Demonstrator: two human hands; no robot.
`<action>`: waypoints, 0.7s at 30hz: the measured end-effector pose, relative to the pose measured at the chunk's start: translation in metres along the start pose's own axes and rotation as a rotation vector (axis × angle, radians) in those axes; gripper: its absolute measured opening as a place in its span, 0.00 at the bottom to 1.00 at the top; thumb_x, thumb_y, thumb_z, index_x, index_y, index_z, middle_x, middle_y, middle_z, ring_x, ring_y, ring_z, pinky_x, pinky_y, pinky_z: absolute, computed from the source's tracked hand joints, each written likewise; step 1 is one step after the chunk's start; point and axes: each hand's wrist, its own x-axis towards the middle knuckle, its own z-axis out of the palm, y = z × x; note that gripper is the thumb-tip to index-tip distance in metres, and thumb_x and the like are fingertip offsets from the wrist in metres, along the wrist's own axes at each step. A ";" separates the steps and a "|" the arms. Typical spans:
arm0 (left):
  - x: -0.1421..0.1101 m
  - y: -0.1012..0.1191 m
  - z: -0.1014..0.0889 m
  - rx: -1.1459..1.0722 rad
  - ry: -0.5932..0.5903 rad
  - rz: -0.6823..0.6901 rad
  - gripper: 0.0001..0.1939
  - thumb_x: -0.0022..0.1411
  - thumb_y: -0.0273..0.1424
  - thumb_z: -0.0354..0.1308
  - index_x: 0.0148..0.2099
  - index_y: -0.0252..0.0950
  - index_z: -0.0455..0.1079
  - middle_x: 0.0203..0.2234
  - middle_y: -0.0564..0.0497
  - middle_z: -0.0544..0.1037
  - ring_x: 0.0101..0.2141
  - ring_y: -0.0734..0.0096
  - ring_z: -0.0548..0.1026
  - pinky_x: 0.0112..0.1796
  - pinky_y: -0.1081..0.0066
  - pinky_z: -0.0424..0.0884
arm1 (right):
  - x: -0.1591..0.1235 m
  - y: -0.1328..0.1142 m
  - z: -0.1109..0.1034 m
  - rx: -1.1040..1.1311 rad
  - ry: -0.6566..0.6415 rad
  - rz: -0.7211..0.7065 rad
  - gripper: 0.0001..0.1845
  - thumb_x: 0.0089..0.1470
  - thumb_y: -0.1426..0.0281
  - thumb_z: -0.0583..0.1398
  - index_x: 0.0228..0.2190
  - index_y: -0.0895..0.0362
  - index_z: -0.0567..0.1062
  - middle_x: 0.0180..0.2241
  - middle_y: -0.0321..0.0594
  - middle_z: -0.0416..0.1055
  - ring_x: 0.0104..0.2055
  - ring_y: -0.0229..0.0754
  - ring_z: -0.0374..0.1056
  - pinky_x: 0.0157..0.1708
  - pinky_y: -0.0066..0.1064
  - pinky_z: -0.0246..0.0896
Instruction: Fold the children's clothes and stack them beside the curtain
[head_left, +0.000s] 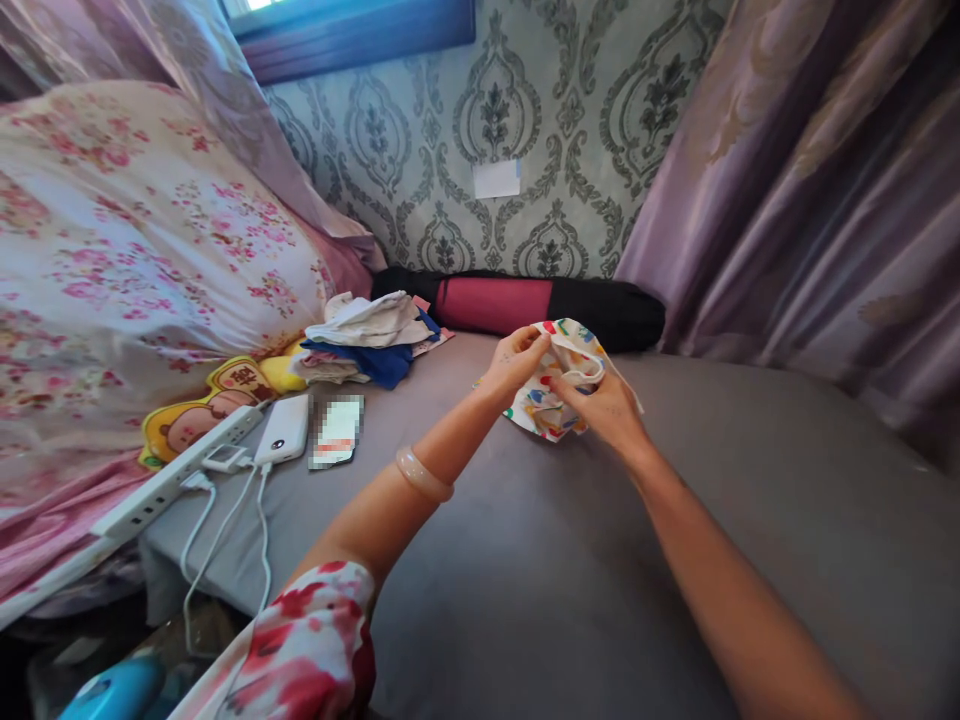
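Observation:
Both hands hold a small white cloth with coloured prints just above the grey bed sheet. My left hand pinches the cloth's upper left edge with closed fingers. My right hand grips the cloth from below and from the right, fingers curled into it. A pale bangle sits on my left forearm. Part of the cloth is hidden behind my fingers.
A pile of folded clothes lies at the back left, with a black and red roll against the wall. A white power bank, a power strip with cables and a small packet lie at the left. A floral quilt is heaped at the left; purple curtains hang at the right.

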 end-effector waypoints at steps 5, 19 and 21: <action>-0.006 -0.007 -0.009 0.179 0.062 0.059 0.07 0.48 0.23 0.56 0.30 0.36 0.74 0.27 0.51 0.76 0.31 0.70 0.72 0.37 0.69 0.67 | 0.004 0.005 -0.002 -0.224 0.145 0.008 0.19 0.44 0.66 0.63 0.41 0.52 0.77 0.38 0.39 0.78 0.45 0.52 0.72 0.46 0.42 0.67; 0.037 -0.020 -0.047 0.509 -0.093 0.324 0.31 0.47 0.22 0.58 0.56 0.43 0.68 0.46 0.45 0.70 0.46 0.60 0.67 0.46 0.63 0.66 | 0.006 0.014 -0.027 0.123 -0.196 -0.124 0.34 0.41 0.77 0.59 0.53 0.54 0.69 0.55 0.39 0.69 0.58 0.47 0.63 0.61 0.43 0.54; 0.035 -0.006 -0.042 0.548 -0.231 0.395 0.32 0.50 0.27 0.62 0.58 0.46 0.67 0.51 0.44 0.68 0.50 0.56 0.65 0.50 0.59 0.64 | 0.002 0.005 -0.034 0.177 -0.327 -0.095 0.34 0.42 0.75 0.60 0.54 0.52 0.69 0.53 0.37 0.71 0.56 0.47 0.65 0.59 0.44 0.56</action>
